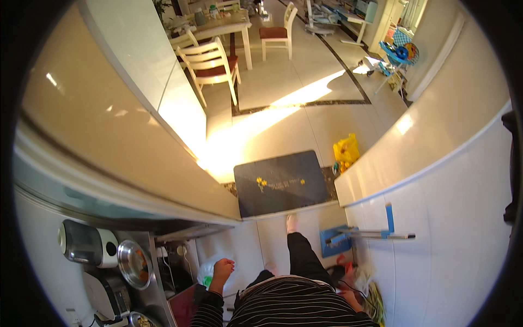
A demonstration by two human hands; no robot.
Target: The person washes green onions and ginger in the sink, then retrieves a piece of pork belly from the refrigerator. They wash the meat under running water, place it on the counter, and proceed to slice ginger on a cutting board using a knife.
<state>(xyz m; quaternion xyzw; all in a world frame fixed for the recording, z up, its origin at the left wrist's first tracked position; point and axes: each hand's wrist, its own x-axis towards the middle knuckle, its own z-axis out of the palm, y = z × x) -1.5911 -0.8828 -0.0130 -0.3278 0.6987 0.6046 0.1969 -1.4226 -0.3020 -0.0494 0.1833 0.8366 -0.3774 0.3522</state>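
My left hand (224, 268) hangs at my side, its fingers loosely curled in, with nothing visible in it. From this view it overlaps a clear plastic bag or bottle (206, 267) with a green part, standing low beside the cabinets. On the other side, my right hand (348, 297) is low and partly hidden by my striped top, so its fingers do not show well. Closest to it are plastic bags (363, 282) and green leafy stalks (374, 304) by the wall. One foot (291, 224) is forward, just short of a dark doormat (282, 184) lying across the doorway.
A blue dustpan (335, 241) with a long handle stands against the right wall. A yellow plastic bag (346, 149) sits past the doorway. To the left, a counter holds a steel bowl (127, 265) and appliances (86, 243). Chairs (212, 61) surround a dining table (229, 24) ahead.
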